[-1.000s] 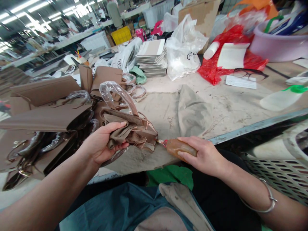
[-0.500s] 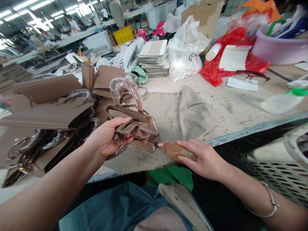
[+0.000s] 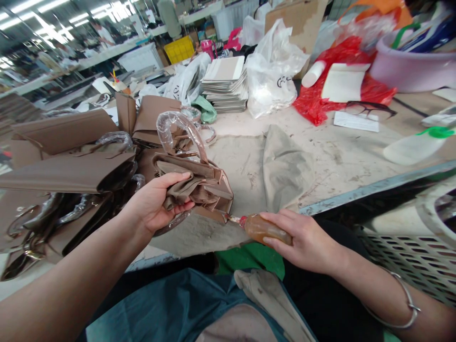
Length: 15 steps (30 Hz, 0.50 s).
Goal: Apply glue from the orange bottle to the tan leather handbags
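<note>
My left hand (image 3: 155, 206) is closed round the crumpled lining of a small brown leather handbag (image 3: 204, 187), held just above the table's front edge. The bag's arched handle (image 3: 181, 130) is wrapped in clear plastic and sticks up. My right hand (image 3: 302, 237) grips an amber squeeze bottle of glue (image 3: 261, 228) with a red nozzle. The nozzle tip touches the bag's lower right corner.
A pile of folded brown bags (image 3: 67, 166) lies at the left. A grey cloth (image 3: 270, 166) covers the worktable in front. Behind are stacked grey panels (image 3: 226, 83), a white plastic bag (image 3: 272, 71), a red bag (image 3: 320, 97), glasses (image 3: 370, 109) and a white bottle (image 3: 413, 145).
The glue nozzle has moved a little to the left along the bag's lower edge. My left hand has shifted the bag slightly. Otherwise the scene is the same.
</note>
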Motion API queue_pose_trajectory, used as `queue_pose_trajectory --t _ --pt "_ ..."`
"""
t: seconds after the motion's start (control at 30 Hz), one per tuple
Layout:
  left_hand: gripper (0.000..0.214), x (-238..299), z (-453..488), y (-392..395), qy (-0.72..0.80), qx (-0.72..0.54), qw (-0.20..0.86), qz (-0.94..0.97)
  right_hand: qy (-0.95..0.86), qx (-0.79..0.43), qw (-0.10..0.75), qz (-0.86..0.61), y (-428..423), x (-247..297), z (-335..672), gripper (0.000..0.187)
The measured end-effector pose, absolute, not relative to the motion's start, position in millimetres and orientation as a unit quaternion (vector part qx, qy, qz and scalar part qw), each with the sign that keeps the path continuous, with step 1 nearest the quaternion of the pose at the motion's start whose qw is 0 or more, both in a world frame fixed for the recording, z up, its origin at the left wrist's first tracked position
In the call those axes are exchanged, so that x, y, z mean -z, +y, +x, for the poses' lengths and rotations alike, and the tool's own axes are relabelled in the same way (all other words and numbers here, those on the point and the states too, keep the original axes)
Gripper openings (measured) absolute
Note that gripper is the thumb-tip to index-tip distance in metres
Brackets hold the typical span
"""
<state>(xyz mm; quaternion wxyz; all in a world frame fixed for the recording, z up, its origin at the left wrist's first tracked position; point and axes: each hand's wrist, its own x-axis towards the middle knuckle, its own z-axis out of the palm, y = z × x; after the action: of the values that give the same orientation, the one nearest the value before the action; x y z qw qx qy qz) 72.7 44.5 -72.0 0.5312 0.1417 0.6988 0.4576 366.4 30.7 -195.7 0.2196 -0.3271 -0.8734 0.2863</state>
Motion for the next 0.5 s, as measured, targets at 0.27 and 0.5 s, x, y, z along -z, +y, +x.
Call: queue_pose_trajectory --t 0.27,0.5 --pt "0.012 71.3 73.2 43.8 0.692 -0.458 0.541 0.133 -0.855 -0.231 0.280 -0.370 36.9 205.2 368.7 0.041" --pt "0.007 74.1 72.6 47.3 0.689 -0.465 0.540 0.130 -0.886 -0.174 0.254 -0.347 41.3 205.5 372.9 0.042"
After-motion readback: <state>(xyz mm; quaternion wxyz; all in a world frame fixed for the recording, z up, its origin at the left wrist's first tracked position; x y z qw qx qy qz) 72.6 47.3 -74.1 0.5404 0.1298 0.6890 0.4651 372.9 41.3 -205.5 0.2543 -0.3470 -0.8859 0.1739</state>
